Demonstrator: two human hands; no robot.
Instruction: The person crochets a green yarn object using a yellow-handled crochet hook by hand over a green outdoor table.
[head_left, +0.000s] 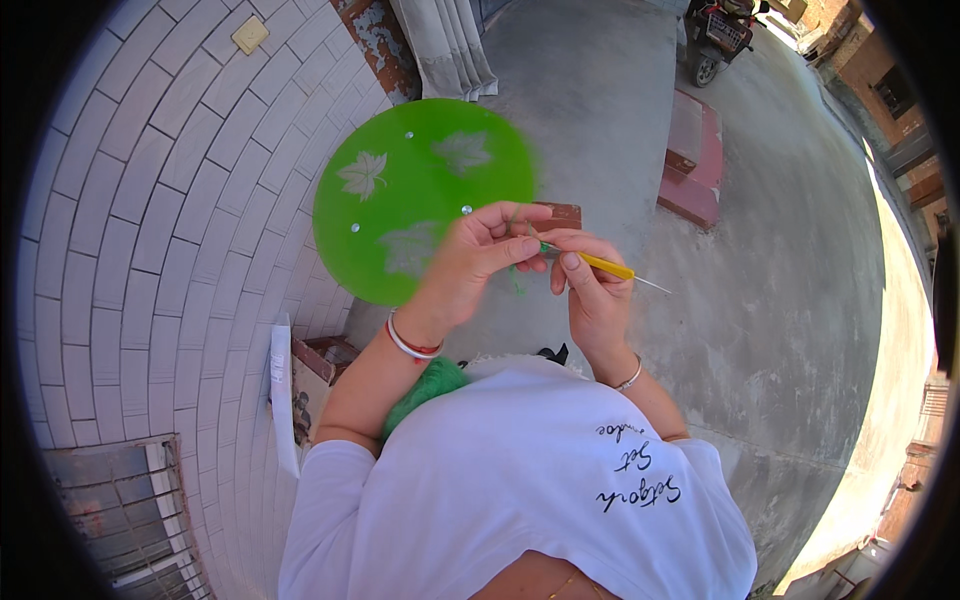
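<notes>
My right hand (596, 289) grips a crochet hook by its yellow handle (609, 265), the thin metal end pointing down and right. Between the fingertips of my left hand (487, 251) is a small piece of green crochet work (544, 246), close to the hook's other end. A strand of green yarn (517, 281) hangs below those fingers, and another strand runs over the left index finger. The two hands almost meet in front of my chest. Beside my left forearm rests a ball of green yarn (427, 394), partly hidden by the arm and white shirt.
A round green tabletop (420, 180) with leaf patterns stands beyond my left hand, near a tiled wall (180, 187). A brick-red block (559, 216) shows behind my fingers. Red steps (694, 180) and a parked scooter (712, 45) are on the concrete floor farther right.
</notes>
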